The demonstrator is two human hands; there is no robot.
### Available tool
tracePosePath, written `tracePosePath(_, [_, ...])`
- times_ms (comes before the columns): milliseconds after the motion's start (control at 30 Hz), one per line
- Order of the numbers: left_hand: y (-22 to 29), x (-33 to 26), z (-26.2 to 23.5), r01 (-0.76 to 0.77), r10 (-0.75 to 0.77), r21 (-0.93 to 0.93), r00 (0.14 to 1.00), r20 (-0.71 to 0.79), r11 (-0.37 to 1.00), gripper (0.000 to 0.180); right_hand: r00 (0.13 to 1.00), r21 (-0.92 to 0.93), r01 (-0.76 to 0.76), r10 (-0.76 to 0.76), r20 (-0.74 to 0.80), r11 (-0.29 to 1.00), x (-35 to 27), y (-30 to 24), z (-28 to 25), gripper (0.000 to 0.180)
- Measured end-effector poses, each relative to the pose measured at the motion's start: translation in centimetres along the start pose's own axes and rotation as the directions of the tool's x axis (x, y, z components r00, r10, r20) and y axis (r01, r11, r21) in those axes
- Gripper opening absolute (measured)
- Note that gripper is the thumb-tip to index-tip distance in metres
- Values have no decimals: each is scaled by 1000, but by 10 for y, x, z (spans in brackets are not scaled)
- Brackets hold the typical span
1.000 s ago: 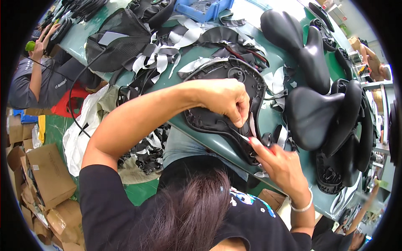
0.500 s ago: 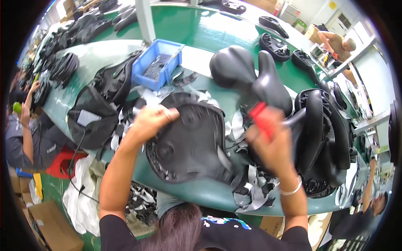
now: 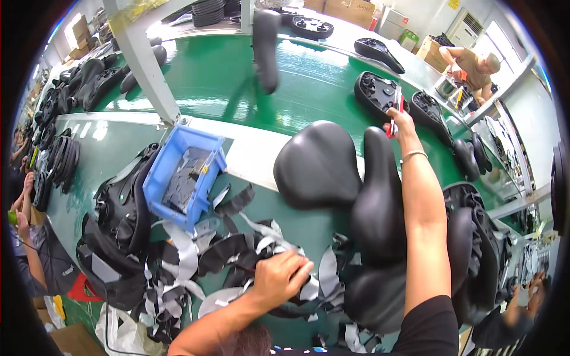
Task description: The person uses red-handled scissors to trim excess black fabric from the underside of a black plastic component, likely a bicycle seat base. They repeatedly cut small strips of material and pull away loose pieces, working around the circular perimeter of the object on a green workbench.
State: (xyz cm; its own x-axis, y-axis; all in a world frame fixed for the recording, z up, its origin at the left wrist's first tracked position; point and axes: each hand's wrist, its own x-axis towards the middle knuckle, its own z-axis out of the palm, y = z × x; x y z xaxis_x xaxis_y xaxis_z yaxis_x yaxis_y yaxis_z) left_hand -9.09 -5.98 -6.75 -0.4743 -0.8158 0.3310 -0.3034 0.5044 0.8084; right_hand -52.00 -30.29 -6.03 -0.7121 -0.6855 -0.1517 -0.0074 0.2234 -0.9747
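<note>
My right arm reaches far forward over the green belt. My right hand (image 3: 402, 121) is closed round a red tool (image 3: 398, 102) with a narrow silvery strip, its kind unclear. It is at the edge of an upturned black bike saddle (image 3: 373, 95) whose ribbed underside shows; I cannot tell if they touch. My left hand (image 3: 280, 277) is low over the worktable with fingers curled together, above black and grey trimmed scraps (image 3: 228, 252); what its fingers hold, if anything, is hidden. Smooth black saddles (image 3: 317, 166) lie between my arms, one (image 3: 380, 228) resting against another.
A blue bin (image 3: 155, 184) with grey pieces stands left of centre, near a white post (image 3: 142, 59). Black saddle covers (image 3: 122, 204) are piled at left, more saddles (image 3: 475, 255) at right. A blurred saddle (image 3: 266, 53) is on the belt (image 3: 208, 71). Other people work at both sides.
My right hand has swung forward and up with the red tool. My left hand has let go of the upturned saddle, which no longer lies before me. The view has shifted toward the belt.
</note>
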Motion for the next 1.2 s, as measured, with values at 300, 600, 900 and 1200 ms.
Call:
tracePosePath(300, [8,12,9,-23,23,43,1000,2,999,14,990,453,141,-138,-39,880,-25,-55,8,40])
tracePosePath(600, [17,19,-73,93,-317,-946,948,-11,311,53,860,494,-6,-248,446,870,-382,-59,-17,29])
tracePosePath(900, [26,-91,-98,579,-551,-731,765,333,362,50,811,-105,206,-110,575,973,-534,66,-135,45])
tracePosePath(1200, [70,-46,-103,683,-526,-314,718,456,660,35,278,-264,961,-280,919,87,-484,21,-136,58])
